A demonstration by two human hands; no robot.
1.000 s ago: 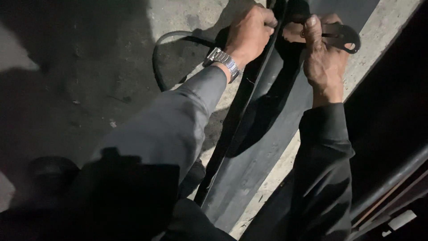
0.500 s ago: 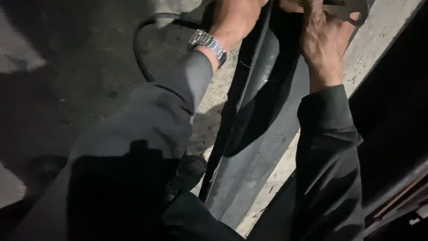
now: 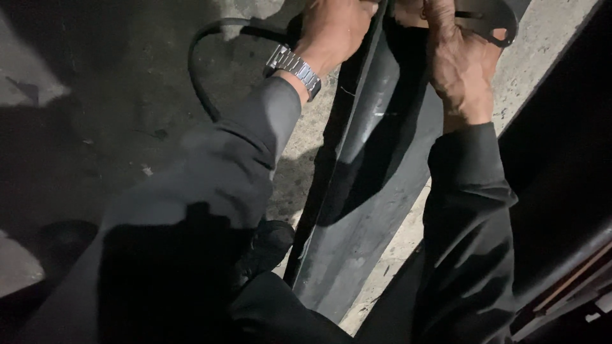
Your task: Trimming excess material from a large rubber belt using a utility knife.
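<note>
Hands met at the far end of a dark strip (image 3: 370,191) running lengthwise away: left hand (image 3: 335,28) clenched on its edge, right hand (image 3: 462,60) gripping a black tool (image 3: 494,19) beside.

A single head-worn camera looks steeply down and forward along the wearer's own dark-sleeved arms, close enough that the sleeves fill the lower half of the frame. The left hand (image 3: 335,28) and right hand (image 3: 462,67) sit at the very top edge, partly cut off. A long dark strip (image 3: 376,185) runs diagonally from lower centre to upper right across the concrete floor (image 3: 115,95), so the view is tilted against it. The wearer's shadow darkens the left side; the right edge is black. No second view shares the scene.
</note>
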